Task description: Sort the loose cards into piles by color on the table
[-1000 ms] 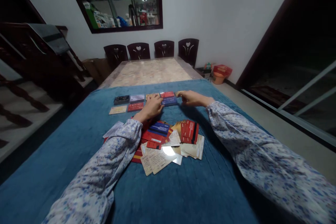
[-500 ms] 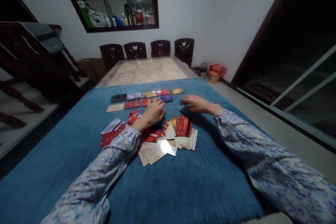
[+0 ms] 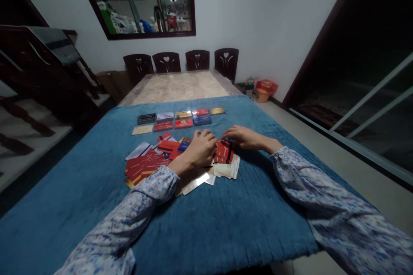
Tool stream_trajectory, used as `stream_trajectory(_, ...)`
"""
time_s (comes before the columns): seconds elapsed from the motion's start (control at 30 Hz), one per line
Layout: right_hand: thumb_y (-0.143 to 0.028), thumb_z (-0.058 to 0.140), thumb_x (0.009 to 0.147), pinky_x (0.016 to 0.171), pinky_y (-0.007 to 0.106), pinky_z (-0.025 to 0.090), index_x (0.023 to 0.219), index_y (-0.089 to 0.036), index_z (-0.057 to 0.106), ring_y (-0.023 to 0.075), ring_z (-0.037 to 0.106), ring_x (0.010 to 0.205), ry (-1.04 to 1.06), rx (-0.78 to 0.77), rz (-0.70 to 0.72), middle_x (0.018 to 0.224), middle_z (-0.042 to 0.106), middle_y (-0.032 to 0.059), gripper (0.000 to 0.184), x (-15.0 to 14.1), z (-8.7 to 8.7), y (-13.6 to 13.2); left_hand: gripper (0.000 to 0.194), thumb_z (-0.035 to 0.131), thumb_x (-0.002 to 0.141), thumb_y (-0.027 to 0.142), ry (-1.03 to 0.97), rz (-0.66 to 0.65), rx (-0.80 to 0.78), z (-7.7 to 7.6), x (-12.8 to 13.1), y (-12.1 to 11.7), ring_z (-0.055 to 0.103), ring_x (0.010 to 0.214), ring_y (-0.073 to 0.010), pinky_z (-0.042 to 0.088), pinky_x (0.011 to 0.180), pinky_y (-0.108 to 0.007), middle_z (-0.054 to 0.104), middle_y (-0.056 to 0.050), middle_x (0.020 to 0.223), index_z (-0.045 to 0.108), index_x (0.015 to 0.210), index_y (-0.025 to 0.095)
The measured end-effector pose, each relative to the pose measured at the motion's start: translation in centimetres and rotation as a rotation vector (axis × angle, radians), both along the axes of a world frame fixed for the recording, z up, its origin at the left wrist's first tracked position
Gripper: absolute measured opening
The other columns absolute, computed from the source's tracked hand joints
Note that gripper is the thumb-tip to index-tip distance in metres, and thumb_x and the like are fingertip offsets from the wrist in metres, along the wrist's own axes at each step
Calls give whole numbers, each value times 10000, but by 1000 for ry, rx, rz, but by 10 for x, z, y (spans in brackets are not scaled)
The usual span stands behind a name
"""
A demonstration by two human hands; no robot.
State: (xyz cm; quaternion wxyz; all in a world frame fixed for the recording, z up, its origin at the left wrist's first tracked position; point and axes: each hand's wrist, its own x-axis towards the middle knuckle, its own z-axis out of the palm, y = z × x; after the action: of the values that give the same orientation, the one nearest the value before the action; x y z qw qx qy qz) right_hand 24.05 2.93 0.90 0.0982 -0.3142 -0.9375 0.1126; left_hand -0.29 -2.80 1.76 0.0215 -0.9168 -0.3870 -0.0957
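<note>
My left hand (image 3: 201, 149) is over the right half of a loose heap of cards, fingers bent down and their tips hidden from me. Beside it my right hand (image 3: 243, 136) reaches in from the right, its fingers extended at the upper edge of some red cards (image 3: 224, 151) with a black stripe. Cream cards (image 3: 230, 169) lie partly under these. Left of my left hand are overlapping dark red cards (image 3: 145, 166), a blue card (image 3: 183, 146) and a pale grey card (image 3: 138, 151).
Small stacks stand in two rows beyond the heap: black cards (image 3: 146, 118), red cards (image 3: 183, 124), blue cards (image 3: 202, 119) and a gold stack (image 3: 217, 111) among them. A blue cloth (image 3: 226, 223) covers the near table. Several dark chairs (image 3: 226, 60) stand behind it.
My left hand has moved right and slightly nearer, uncovering a red stack and more dark red cards. My right hand has come down to the red cards, closer to my left hand.
</note>
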Motion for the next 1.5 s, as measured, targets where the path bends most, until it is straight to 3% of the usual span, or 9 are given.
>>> stream_trajectory(0.17, 62, 500, 743, 1063, 459, 450, 1329, -261, 678, 239, 579, 1216, -2, -42, 45, 1416, 651, 59, 692, -2, -2, -12, 254, 517, 960, 228, 1, -77, -27, -1, 8, -12, 458, 1302, -328, 338, 1022, -537, 665, -123, 1324, 674, 1159, 204)
stream_trajectory(0.37, 49, 505, 775, 1058, 467, 453, 1328, -257, 684, 247, 563, 1222, -9, -82, 48, 1455, 625, 65, 657, -3, -2, -18, 222, 518, 958, 235, 14, -137, -70, -5, 9, -14, 458, 1288, -320, 341, 1007, -527, 679, -108, 1299, 713, 1062, 216)
stream_trajectory(0.6, -53, 558, 860, 1095, 482, 434, 1376, -257, 656, 263, 546, 1238, -12, -48, -7, 1425, 627, 100, 564, -1, -8, -12, 248, 488, 982, 232, 73, -89, -40, -9, 8, -5, 439, 1325, -338, 350, 1014, -548, 677, -123, 1304, 733, 1005, 194)
stream_trajectory(0.87, -166, 567, 924, 1049, 494, 458, 1346, -198, 661, 276, 565, 1146, 18, 1, 2, 1354, 642, 139, 433, 1, -17, -8, 249, 552, 988, 321, 132, -12, -3, -2, 13, -6, 472, 1299, -338, 363, 1038, -562, 692, -143, 1243, 727, 1076, 167)
stream_trajectory(1.23, -140, 584, 896, 1031, 479, 476, 1250, -186, 703, 272, 585, 1150, 47, 42, 21, 1310, 681, 135, 377, 3, -19, -6, 288, 550, 976, 340, 183, 88, -69, 5, 18, -1, 501, 1261, -344, 399, 980, -526, 702, -175, 1182, 729, 1009, 116)
stream_trajectory(1.5, -148, 604, 900, 1005, 463, 488, 1249, -196, 713, 265, 615, 1130, 70, 34, 29, 1294, 708, 121, 369, 5, -18, -7, 291, 515, 981, 294, 123, 64, -75, 4, 14, 3, 565, 1121, -305, 400, 960, -485, 711, -162, 1039, 746, 920, 127)
